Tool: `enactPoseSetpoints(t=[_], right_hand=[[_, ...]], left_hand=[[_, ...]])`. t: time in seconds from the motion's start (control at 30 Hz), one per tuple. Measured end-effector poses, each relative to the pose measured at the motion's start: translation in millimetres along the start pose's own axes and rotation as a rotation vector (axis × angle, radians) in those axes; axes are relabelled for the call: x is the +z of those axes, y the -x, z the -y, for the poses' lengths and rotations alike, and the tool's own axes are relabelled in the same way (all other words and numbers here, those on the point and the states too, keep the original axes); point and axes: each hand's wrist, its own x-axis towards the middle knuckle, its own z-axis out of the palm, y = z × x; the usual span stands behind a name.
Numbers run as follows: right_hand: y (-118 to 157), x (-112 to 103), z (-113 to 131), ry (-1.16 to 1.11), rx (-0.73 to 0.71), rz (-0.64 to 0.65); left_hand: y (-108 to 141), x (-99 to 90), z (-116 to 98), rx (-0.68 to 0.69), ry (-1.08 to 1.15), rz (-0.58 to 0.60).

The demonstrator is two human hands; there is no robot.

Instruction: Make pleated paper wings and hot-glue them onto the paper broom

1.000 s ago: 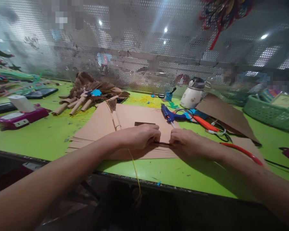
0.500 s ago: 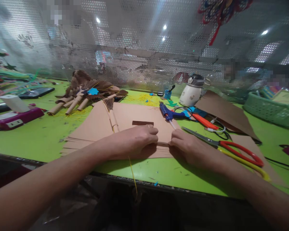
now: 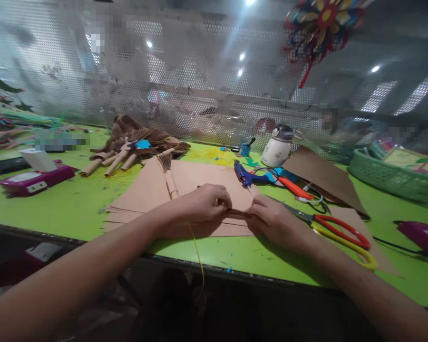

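A narrow strip of folded brown paper (image 3: 238,215) runs between my hands, low over a stack of tan paper sheets (image 3: 199,173). My left hand (image 3: 207,203) is closed at the strip's left end, its fingertips partly hidden. The right end is pinched between the thumb and fingers of my right hand (image 3: 271,216). To the left, a rolled paper piece with a fringed top (image 3: 169,179) lies on the sheets. A yellow string (image 3: 197,247) hangs over the table edge. Just beyond my right hand are a blue glue gun (image 3: 248,175) and scissors (image 3: 338,230) with red and yellow handles.
Brown paper rolls and fringes (image 3: 135,142) are heaped at the back left, near a purple power strip (image 3: 39,180). A white bottle (image 3: 276,148), folded brown paper (image 3: 324,175) and a green basket (image 3: 392,178) stand right. A perforated metal screen (image 3: 199,104) rises behind.
The view has tilted up and shifted slightly right. My left hand has risen a little at the knuckles and now covers most of the second dark strip. Both hands stay at the folded strip.
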Motion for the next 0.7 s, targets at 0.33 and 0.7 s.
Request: enactPoseSetpoints(t=[0.33, 0.7], right_hand=[[-21, -10, 4, 0.246, -0.132, -0.139], [-28, 3, 1, -0.207, 0.108, -0.301]], left_hand=[[-21, -24.8, 1, -0.296, 0.543, 0.209], [-16, -3.4, 11, -0.35, 0.607, 0.099]])
